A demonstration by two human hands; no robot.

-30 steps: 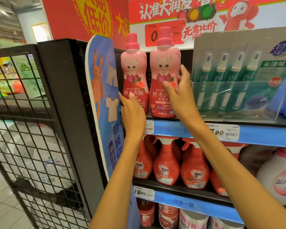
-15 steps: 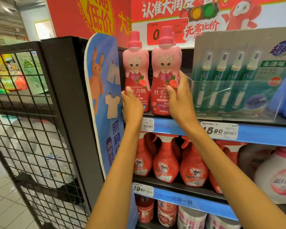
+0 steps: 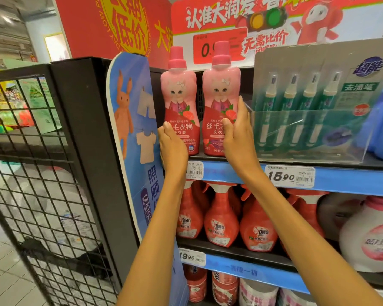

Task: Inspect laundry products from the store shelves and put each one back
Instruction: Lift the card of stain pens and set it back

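Both your arms reach up to the top shelf (image 3: pixel 230 171). Your right hand (image 3: pixel 238 138) wraps the lower half of the right pink bottle (image 3: pixel 219 100): thumb across the label, fingers up the far side. That bottle stands upright on the shelf, base just above your wrist. Your left hand (image 3: pixel 171 146) lies against the lower left side of the left pink bottle (image 3: pixel 178 96), fingers fairly straight; whether they curl round it, you cannot tell. The two bottles stand side by side between your hands, nearly touching. Right of your right hand, a clear box (image 3: pixel 314 133) holds green stain pens (image 3: pixel 290 102). Left of your left hand, a blue rabbit sign (image 3: pixel 128 111). Below your wrists, red spray bottles (image 3: pixel 221 224) and a 15.90 price tag (image 3: pixel 289 176).
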